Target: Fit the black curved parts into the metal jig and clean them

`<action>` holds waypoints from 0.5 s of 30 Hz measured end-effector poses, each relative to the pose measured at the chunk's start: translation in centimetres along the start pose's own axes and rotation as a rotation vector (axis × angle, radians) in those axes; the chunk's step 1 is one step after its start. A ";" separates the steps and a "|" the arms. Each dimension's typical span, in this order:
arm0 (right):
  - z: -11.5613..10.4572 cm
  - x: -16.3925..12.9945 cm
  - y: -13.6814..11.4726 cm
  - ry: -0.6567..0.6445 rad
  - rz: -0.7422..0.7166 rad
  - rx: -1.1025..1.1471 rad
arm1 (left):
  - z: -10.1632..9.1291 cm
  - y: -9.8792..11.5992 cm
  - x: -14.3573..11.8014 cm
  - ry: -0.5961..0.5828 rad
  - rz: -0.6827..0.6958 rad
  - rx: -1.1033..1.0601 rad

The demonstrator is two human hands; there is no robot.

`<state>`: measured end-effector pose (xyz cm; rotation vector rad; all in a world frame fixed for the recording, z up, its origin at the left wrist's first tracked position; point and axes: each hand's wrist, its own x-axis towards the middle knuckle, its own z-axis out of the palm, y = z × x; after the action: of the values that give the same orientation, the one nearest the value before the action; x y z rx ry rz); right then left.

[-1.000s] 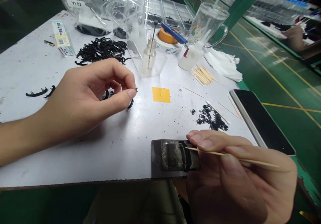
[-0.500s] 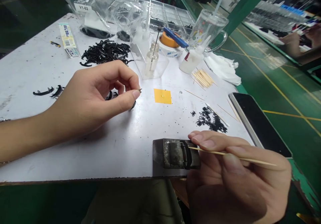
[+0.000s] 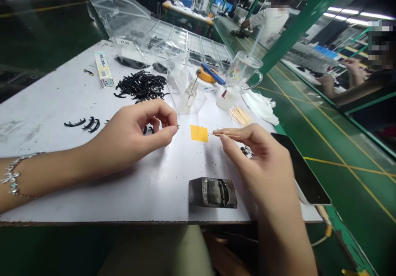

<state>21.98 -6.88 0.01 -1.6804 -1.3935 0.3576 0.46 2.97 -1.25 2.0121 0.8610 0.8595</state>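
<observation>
My right hand (image 3: pixel 258 152) pinches a toothpick (image 3: pixel 227 135), its tip close to the right edge of a yellow paper square (image 3: pixel 199 133). On that square sits a small clear drop. Left of it, my left hand (image 3: pixel 148 129) is closed at thumb and forefinger on a tiny dark piece (image 3: pixel 178 126), too small to name. A dark metal block (image 3: pixel 213 192) rests near the table's front edge, with a curved black part (image 3: pixel 223 193) lying in its groove. Small black bits (image 3: pixel 246 151) are partly hidden behind my right hand.
A heap of curved black parts (image 3: pixel 142 86) lies behind my left hand, with several more (image 3: pixel 91 124) at left. Farther back stand a small glass bottle (image 3: pixel 189 96), a glass mug (image 3: pixel 244 71) and a compartment tray (image 3: pixel 201 45). A phone (image 3: pixel 305 173) lies at right; co-workers sit beyond.
My right hand has moved with the toothpick from the metal block up to the yellow square. My left hand keeps its pinch. The view has tilted up.
</observation>
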 end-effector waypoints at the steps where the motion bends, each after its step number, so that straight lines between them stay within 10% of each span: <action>1: 0.0 0.8 0.0 -0.040 0.001 -0.063 | -0.1 0.1 0.1 -0.006 -0.009 -0.006; 15: 1.0 2.6 1.8 -0.165 0.037 -0.021 | 0.1 0.1 0.3 -0.013 -0.041 -0.121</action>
<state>23.25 -4.00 -1.12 -1.7275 -1.4915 0.5141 0.74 3.05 -1.12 1.8868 0.8207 0.8549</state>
